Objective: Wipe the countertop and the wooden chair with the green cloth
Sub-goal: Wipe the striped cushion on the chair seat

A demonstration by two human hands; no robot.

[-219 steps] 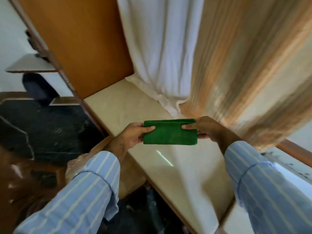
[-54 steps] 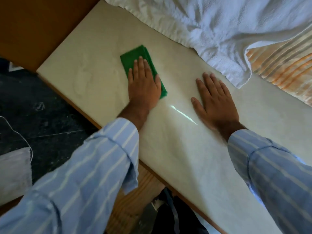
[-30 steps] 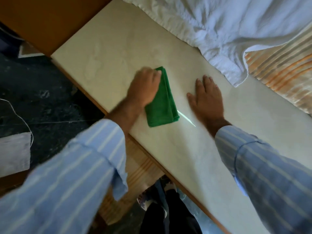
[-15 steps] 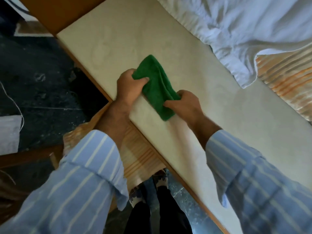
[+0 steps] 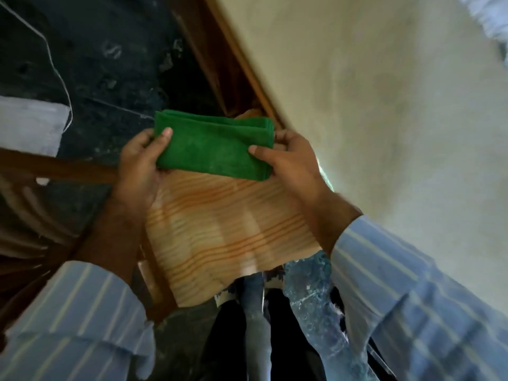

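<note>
We hold the folded green terry cloth (image 5: 214,145) between both hands, above the far end of the pale wooden chair seat with orange grain lines (image 5: 220,235). Whether the cloth touches the wood we cannot tell. Our left hand (image 5: 141,160) pinches the cloth's left edge, thumb on top and fingers closed beneath. Our right hand (image 5: 291,158) clamps the right edge the same way, thumb pressed onto the top layer. The cloth lies flat and stretched between the two grips, its stacked folded layers showing along the far and right edges.

The cream stone countertop (image 5: 384,92) runs along our right, bare where we see it, its dark wooden edge strip (image 5: 242,64) slanting down toward the cloth. The chair seat sits just beside and below that edge. Our right forearm in a blue striped shirt sleeve (image 5: 398,284) crosses over the counter's near part and hides it. The left striped sleeve (image 5: 68,320) covers the seat's near left corner.

A dark brown wooden rail (image 5: 55,166) of the chair passes behind our left wrist. Beyond it lies a black mottled stone floor (image 5: 115,64), with a thin white cord (image 5: 55,61) trailing across it to a grey-white flat object (image 5: 30,125) at the left. Our dark trousers (image 5: 233,339) show below the seat's near edge. The whole view is somewhat blurred.
</note>
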